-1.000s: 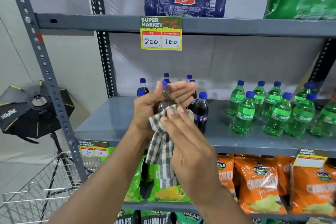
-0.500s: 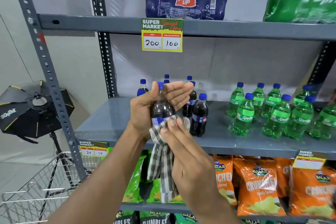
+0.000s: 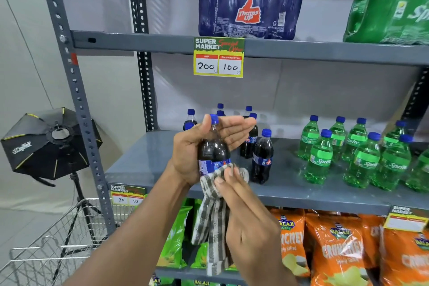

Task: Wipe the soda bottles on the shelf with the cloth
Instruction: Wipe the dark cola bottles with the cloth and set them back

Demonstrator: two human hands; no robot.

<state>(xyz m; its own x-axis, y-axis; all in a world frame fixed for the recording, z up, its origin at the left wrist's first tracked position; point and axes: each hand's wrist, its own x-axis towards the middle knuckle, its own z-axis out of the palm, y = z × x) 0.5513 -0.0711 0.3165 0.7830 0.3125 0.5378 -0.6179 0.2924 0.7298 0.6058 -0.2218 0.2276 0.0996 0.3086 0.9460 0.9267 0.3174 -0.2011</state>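
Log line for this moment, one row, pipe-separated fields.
step: wiping | left hand: holds cola bottle upright | right hand: presses checked cloth on bottle's lower part | shelf: other bottles standing

We note a shrink-wrapped Thums Up pack (image 3: 250, 0) on the top tier, a green Sprite pack (image 3: 392, 7) to its right. A price tag (image 3: 218, 57) reading 200 and 100 hangs from that tier's front edge. On the tier under the bottles: orange chip bags (image 3: 336, 248) at right, green chip bags (image 3: 176, 237) at left, with a smaller tag (image 3: 127, 195) reading 20 and 10 above them. Left of the rack, a black softbox (image 3: 48, 144) on a stand; a wire cart (image 3: 53, 246) at lower left.
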